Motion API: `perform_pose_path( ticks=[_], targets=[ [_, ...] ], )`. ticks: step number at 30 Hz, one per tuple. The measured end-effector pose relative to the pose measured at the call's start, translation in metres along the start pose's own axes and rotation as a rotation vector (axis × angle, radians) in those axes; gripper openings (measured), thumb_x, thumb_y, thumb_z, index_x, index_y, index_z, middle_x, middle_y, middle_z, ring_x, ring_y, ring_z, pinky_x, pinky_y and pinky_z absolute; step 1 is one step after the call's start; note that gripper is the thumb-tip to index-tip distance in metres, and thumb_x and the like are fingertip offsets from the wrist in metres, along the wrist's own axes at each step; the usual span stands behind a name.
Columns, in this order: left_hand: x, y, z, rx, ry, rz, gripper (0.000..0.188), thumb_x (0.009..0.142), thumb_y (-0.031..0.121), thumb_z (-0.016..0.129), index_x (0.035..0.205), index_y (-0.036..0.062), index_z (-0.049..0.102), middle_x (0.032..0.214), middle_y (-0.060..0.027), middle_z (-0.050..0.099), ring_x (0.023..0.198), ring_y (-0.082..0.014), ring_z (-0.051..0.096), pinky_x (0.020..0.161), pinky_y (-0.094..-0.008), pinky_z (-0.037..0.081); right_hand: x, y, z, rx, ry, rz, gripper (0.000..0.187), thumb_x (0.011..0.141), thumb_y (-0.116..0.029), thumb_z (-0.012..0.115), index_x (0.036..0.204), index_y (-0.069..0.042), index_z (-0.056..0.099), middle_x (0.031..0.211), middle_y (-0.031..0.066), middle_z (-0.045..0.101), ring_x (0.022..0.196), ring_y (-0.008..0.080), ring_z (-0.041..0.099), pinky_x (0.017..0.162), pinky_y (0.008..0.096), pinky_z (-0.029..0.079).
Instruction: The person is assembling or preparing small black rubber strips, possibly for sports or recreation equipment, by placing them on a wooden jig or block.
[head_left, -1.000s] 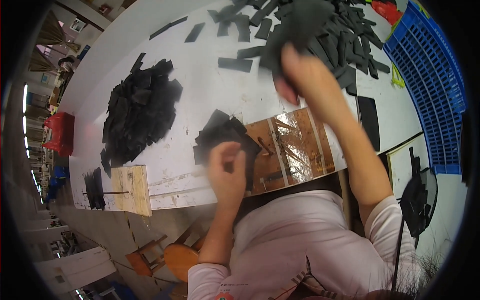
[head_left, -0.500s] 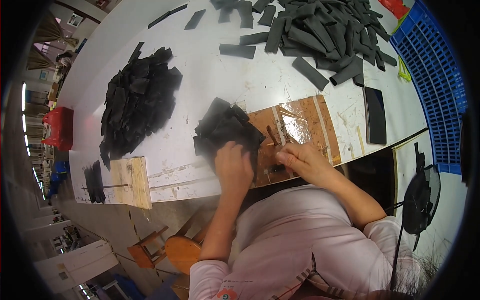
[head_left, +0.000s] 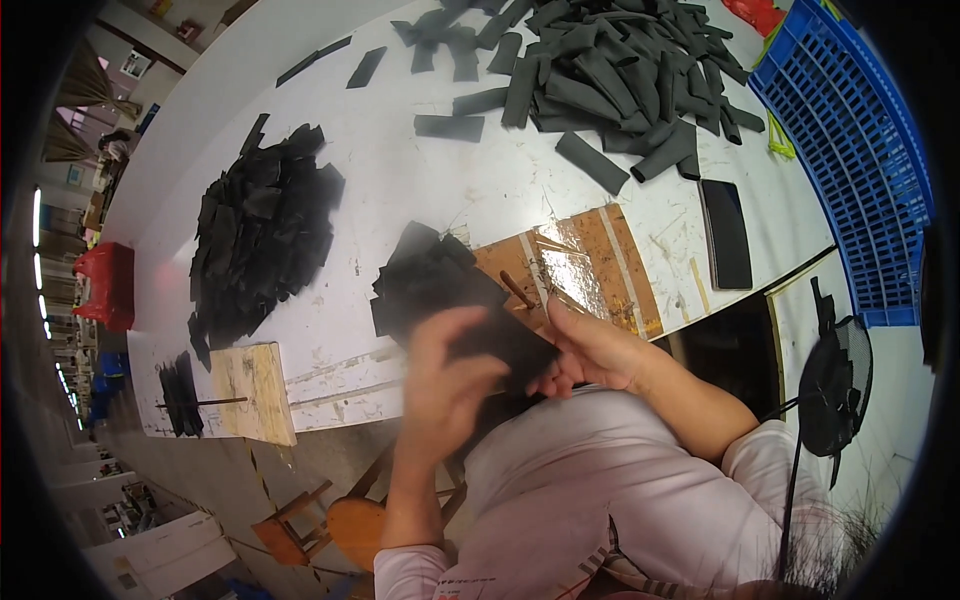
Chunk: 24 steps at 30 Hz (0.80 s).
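My right hand [head_left: 592, 350] grips the right edge of a flat black fabric piece [head_left: 522, 347], the thumb above and curled fingers beneath. My left hand [head_left: 445, 375], smeared by motion, hovers at the piece's left side with thumb and fingers apart. Just beyond the hands lies a heap of black fabric pieces [head_left: 425, 270] on the white table. Beside it rests a brown board [head_left: 630, 270] with pale strips and a glossy patch. A thin brown rod [head_left: 516, 289] sticks up near the board's left part, just beyond the held piece.
A bigger black pile [head_left: 265, 220] lies left; dark grey fabric tubes [head_left: 610, 80] are heaped at the far right. A phone [head_left: 726, 235], a blue plastic basket [head_left: 840, 140] and a dark mesh object [head_left: 835, 390] are on the right. A wooden block [head_left: 252, 392] with a rod sits front left.
The right hand now holds a black piece across the front of the board. My left hand has lifted from the heap and opened. The whole view has shifted slightly.
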<state>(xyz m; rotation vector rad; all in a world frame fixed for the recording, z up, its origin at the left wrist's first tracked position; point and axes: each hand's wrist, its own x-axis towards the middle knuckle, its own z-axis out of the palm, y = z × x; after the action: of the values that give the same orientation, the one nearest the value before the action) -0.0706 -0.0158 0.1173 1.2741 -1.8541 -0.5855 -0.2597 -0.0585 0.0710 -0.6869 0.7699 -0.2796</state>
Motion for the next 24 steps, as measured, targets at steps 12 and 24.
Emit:
perform_pose_path(
  ticks=[12, 24],
  targets=[
    [-0.022, 0.022, 0.053, -0.877, 0.267, -0.407, 0.037, 0.073, -0.008, 0.051, 0.108, -0.0052, 0.041, 0.102, -0.0109, 0.048, 0.094, -0.0156, 0.047, 0.082, -0.0276, 0.039, -0.015, -0.002, 0.019, 0.559, 0.262, -0.489, 0.013, 0.078, -0.007, 0.059, 0.091, -0.006, 0.056, 0.084, 0.0027, 0.059, 0.075, 0.0105, 0.057, 0.066, 0.0247, 0.049],
    [-0.019, 0.023, 0.062, -0.966, 0.345, -0.653, 0.012, 0.078, -0.002, 0.052, 0.090, -0.0040, 0.053, 0.079, -0.0068, 0.058, 0.068, -0.0086, 0.055, 0.064, -0.0207, 0.046, -0.013, -0.003, 0.022, 0.482, 0.272, -0.462, 0.012, 0.078, -0.009, 0.060, 0.089, -0.005, 0.056, 0.078, 0.0025, 0.059, 0.065, 0.0098, 0.058, 0.052, 0.0199, 0.049]
  ],
)
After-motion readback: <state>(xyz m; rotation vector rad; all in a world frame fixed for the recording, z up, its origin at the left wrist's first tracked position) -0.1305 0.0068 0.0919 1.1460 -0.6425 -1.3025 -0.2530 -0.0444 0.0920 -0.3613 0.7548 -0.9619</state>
